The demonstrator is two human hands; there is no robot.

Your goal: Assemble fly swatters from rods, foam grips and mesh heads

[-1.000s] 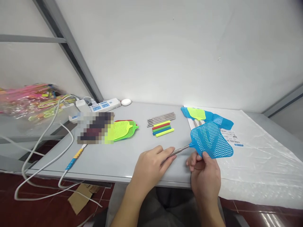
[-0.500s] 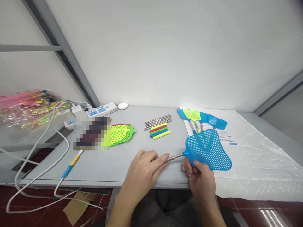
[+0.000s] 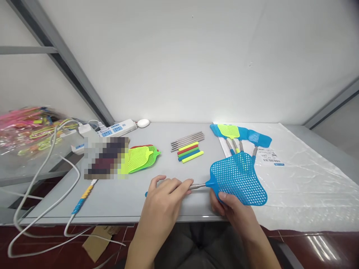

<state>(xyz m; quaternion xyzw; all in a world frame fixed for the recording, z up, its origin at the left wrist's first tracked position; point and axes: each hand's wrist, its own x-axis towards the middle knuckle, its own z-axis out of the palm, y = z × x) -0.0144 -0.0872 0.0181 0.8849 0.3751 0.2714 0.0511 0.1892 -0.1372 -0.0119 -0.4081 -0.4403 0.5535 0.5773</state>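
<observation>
My right hand (image 3: 231, 207) pinches the near edge of a blue mesh fly swatter head (image 3: 238, 178), held just above the grey table (image 3: 123, 198). My left hand (image 3: 162, 200) is closed round the swatter's metal telescopic handle (image 3: 198, 185); a blue tip shows at the hand's left side. Both hands are at the table's front edge.
Coloured grip sleeves (image 3: 190, 152) and metal rods (image 3: 187, 136) lie mid-table. Yellow-green swatter heads (image 3: 143, 157) lie to the left, finished swatters (image 3: 241, 135) on a clear plastic sheet (image 3: 308, 179) to the right. A power strip (image 3: 117, 127) and cables (image 3: 56, 175) are at far left.
Both hands have shifted left and slightly nearer with the blue swatter. The visible metal handle between hand and head has become shorter.
</observation>
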